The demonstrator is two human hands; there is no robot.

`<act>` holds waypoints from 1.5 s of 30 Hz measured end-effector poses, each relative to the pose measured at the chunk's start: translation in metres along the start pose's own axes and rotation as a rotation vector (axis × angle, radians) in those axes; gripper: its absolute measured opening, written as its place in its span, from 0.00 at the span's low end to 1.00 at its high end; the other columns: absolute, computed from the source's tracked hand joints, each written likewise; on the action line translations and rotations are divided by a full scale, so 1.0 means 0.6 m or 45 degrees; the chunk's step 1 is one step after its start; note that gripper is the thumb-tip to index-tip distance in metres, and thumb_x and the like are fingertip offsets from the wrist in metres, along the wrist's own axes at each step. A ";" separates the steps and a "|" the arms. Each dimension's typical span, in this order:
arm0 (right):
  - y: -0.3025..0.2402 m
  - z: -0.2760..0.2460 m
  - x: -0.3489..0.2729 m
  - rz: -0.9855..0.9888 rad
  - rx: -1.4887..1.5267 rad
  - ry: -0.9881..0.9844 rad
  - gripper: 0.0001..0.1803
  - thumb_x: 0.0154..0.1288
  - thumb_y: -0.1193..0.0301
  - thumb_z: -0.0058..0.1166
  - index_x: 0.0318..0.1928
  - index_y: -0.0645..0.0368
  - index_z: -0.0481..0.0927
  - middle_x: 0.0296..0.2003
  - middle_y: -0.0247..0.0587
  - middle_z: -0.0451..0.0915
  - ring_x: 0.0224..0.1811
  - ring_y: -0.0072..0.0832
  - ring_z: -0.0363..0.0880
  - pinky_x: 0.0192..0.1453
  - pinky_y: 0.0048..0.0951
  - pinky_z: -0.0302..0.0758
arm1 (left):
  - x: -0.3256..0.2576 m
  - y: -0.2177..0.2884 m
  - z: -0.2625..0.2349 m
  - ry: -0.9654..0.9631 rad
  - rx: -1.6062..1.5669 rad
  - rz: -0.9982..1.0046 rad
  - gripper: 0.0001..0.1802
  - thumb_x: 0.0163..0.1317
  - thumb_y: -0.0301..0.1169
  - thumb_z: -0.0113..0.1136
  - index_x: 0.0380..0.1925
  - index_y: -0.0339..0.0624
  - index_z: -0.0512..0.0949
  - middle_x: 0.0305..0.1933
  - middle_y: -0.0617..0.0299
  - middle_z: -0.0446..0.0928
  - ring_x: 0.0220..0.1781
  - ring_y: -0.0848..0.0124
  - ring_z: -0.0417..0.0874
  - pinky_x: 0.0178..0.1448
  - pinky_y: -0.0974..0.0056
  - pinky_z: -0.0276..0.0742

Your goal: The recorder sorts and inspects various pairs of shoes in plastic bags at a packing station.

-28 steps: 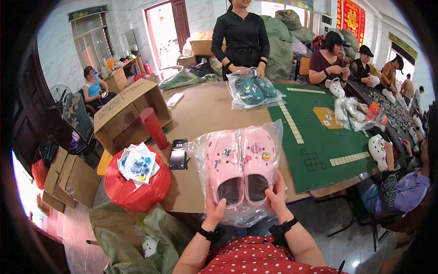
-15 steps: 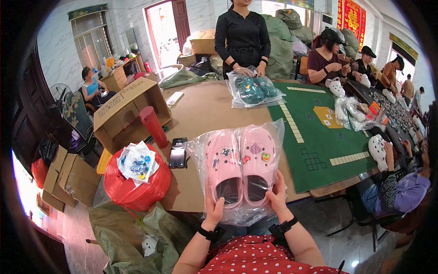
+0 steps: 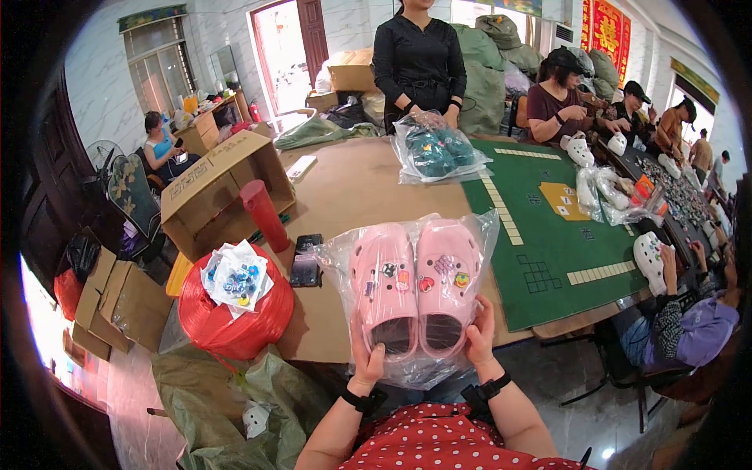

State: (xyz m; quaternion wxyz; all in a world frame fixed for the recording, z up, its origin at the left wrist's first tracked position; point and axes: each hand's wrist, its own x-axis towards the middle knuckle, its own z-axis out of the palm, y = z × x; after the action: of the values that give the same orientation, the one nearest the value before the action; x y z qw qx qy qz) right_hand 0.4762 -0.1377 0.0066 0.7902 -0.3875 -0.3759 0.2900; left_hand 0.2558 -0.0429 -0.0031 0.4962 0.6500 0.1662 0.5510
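Observation:
A pair of pink clogs (image 3: pixel 382 262) decorated with small charms lies inside a clear plastic bag (image 3: pixel 333 258), heels toward me. My left hand (image 3: pixel 366 354) grips the bagged pair at the lower left, its thumb by the left clog's heel opening. On the other side my right hand (image 3: pixel 479 335) holds the bag against the right clog's heel. The pair is held up over the near edge of the brown-topped table (image 3: pixel 352 184). Fingers under the bag are partly hidden.
Left of the clogs are a dark phone (image 3: pixel 305 261), a red cylinder (image 3: pixel 264 217), a red twine roll (image 3: pixel 223 317) and an open cardboard box (image 3: pixel 223 188). A green mat (image 3: pixel 540 266) lies right. Across the table, a person in black (image 3: pixel 419 66) handles bagged green clogs (image 3: pixel 439 153).
The bagged pink clogs have shifted slightly and tilted a little in my hands. My right hand has moved down slightly. The person opposite has shifted slightly right.

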 end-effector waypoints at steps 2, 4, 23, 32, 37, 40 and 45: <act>0.001 0.000 0.000 0.004 -0.004 -0.003 0.42 0.54 0.68 0.55 0.69 0.58 0.55 0.59 0.49 0.70 0.61 0.36 0.70 0.66 0.33 0.65 | -0.002 -0.004 -0.001 0.006 0.007 0.014 0.50 0.47 0.17 0.43 0.73 0.31 0.38 0.77 0.44 0.42 0.79 0.53 0.43 0.79 0.53 0.36; 0.002 -0.002 -0.001 0.008 -0.009 -0.004 0.42 0.54 0.66 0.56 0.69 0.58 0.55 0.59 0.49 0.70 0.62 0.36 0.70 0.66 0.33 0.65 | -0.002 -0.003 0.000 0.008 -0.009 0.015 0.49 0.47 0.18 0.44 0.73 0.30 0.39 0.77 0.44 0.43 0.79 0.53 0.44 0.79 0.53 0.36; -0.002 0.004 0.001 0.018 -0.115 -0.017 0.52 0.53 0.49 0.64 0.70 0.60 0.53 0.62 0.50 0.65 0.65 0.38 0.66 0.69 0.36 0.61 | 0.003 0.004 -0.001 0.018 0.066 0.016 0.50 0.46 0.19 0.45 0.73 0.29 0.40 0.77 0.43 0.45 0.79 0.53 0.45 0.79 0.53 0.39; -0.015 0.009 0.001 0.023 -0.155 -0.056 0.54 0.53 0.50 0.67 0.71 0.59 0.51 0.63 0.49 0.64 0.66 0.37 0.65 0.70 0.37 0.61 | 0.004 -0.008 0.003 0.030 -0.008 0.013 0.48 0.50 0.20 0.46 0.73 0.29 0.39 0.77 0.43 0.45 0.78 0.53 0.47 0.79 0.53 0.40; -0.010 0.006 0.001 0.018 -0.152 -0.047 0.53 0.53 0.51 0.67 0.71 0.61 0.51 0.62 0.49 0.65 0.66 0.37 0.64 0.70 0.37 0.60 | -0.008 -0.023 -0.001 0.075 0.022 -0.014 0.46 0.52 0.22 0.47 0.72 0.27 0.42 0.77 0.44 0.45 0.79 0.54 0.46 0.79 0.53 0.38; -0.012 0.006 0.002 0.019 -0.145 -0.061 0.53 0.54 0.52 0.67 0.71 0.61 0.52 0.62 0.49 0.64 0.66 0.37 0.64 0.70 0.36 0.60 | -0.004 -0.020 -0.006 0.028 0.081 -0.002 0.45 0.52 0.22 0.47 0.72 0.27 0.43 0.77 0.44 0.46 0.79 0.54 0.45 0.79 0.53 0.37; -0.014 0.009 0.004 0.004 -0.203 -0.041 0.52 0.53 0.52 0.67 0.71 0.60 0.52 0.62 0.49 0.65 0.66 0.36 0.65 0.70 0.36 0.61 | 0.001 -0.007 0.006 0.072 0.031 0.002 0.46 0.51 0.23 0.47 0.72 0.26 0.43 0.76 0.44 0.47 0.79 0.54 0.45 0.79 0.54 0.37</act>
State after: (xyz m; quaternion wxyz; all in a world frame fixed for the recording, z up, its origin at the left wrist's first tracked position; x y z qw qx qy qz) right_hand 0.4743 -0.1384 0.0168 0.7502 -0.4452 -0.4098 0.2665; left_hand 0.2608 -0.0422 -0.0061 0.4830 0.6403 0.1862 0.5675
